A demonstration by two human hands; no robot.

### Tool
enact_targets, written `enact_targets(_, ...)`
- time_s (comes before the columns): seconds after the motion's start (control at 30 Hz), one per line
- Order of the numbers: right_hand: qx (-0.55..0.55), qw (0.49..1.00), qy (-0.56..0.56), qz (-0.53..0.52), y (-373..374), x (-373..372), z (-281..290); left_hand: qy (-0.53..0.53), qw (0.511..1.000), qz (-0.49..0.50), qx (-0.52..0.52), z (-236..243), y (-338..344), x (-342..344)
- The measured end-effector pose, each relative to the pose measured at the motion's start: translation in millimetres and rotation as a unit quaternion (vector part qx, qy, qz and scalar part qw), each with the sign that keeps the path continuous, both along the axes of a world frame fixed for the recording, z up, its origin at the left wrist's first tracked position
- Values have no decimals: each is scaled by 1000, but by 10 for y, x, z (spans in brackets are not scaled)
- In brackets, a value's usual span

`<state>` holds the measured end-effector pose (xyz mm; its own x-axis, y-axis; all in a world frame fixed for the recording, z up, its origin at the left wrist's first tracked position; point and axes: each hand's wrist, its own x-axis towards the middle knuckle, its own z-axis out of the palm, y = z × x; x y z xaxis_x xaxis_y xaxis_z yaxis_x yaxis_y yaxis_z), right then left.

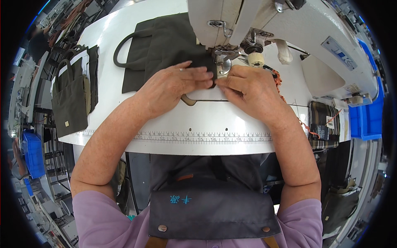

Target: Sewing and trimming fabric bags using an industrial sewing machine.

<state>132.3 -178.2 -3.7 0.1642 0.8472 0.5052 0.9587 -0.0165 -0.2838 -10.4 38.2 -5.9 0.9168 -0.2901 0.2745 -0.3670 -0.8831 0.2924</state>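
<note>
A dark olive fabric bag panel with a looped handle lies flat on the sewing table, its right edge beside the presser foot of a white sewing machine. My left hand rests on the panel, fingers stretched toward the needle area. Just right of the foot, my right hand has its thumb and fingertips pinched together at the panel's edge. What sits between those fingertips is too small to make out.
Several dark bag pieces with handles are stacked at the table's left edge. A printed ruler strip runs along the front. Orange thread lies behind my right hand. Right of it are a plaid cloth item and a blue bin.
</note>
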Motion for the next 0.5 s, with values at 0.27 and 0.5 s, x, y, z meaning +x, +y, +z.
enact_targets(0.27, -42, 993, -37, -108, 77, -12, -48, -23, 999, 20, 30, -31, 176, 301)
enact_targets(0.5, -54, 991, -29, -118, 43, 11, -50, -45, 998, 43, 27, -75, 167, 338)
